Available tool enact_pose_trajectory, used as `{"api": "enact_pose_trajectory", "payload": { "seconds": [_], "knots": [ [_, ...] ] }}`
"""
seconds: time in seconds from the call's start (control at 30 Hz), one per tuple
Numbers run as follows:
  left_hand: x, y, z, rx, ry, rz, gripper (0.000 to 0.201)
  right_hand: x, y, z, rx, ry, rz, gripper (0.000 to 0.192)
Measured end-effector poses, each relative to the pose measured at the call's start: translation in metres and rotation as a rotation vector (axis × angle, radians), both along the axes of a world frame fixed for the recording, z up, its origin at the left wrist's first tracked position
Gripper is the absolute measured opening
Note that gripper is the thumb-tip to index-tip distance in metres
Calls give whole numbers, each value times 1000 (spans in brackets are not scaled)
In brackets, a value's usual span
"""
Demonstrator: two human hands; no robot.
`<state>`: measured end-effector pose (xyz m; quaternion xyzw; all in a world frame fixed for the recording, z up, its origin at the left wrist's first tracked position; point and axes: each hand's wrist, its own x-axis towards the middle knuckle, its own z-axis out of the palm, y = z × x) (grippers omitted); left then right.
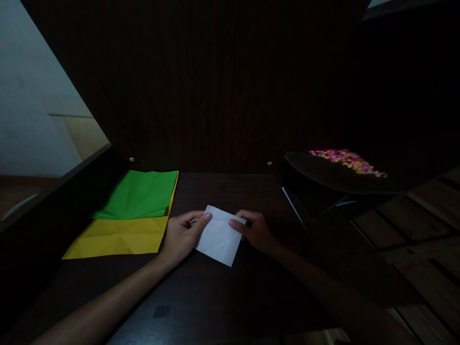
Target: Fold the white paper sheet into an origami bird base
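A white square of folded paper (220, 238) is held tilted above the dark wooden desk, faint creases crossing its surface. My left hand (184, 233) grips its left edge, thumb on top and fingers underneath. On the upper right corner, my right hand (256, 230) pinches the paper in the same way, its fingers partly hidden behind. To the left of my left hand lie a creased green sheet (140, 194) and, under it, a creased yellow sheet (118, 237).
A dark upright panel (215, 86) rises behind the desk (161, 292). A low dark side board (61, 191) borders the left. At right, a dark curved shelf (305, 167) bears a strand of small pink, red and yellow pieces (347, 159). Wooden slats (420, 235) show beyond.
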<state>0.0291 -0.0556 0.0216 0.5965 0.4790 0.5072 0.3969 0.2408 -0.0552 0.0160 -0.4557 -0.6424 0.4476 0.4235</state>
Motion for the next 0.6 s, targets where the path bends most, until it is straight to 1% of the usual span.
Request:
{"api": "enact_pose_trajectory", "payload": {
  "seconds": [0.2, 0.37, 0.6],
  "knots": [
    [-1, 2, -3, -33, -35, -22, 24, 1, 0, 4, 5, 38, -41, 32],
    [-2, 2, -5, -83, -84, -52, 26, 1, 1, 6, 16, 29, -117, 37],
    [-1, 3, -7, -163, -156, -108, 27, 3, 6, 2, 27, 9, -122, 36]
  ]
}}
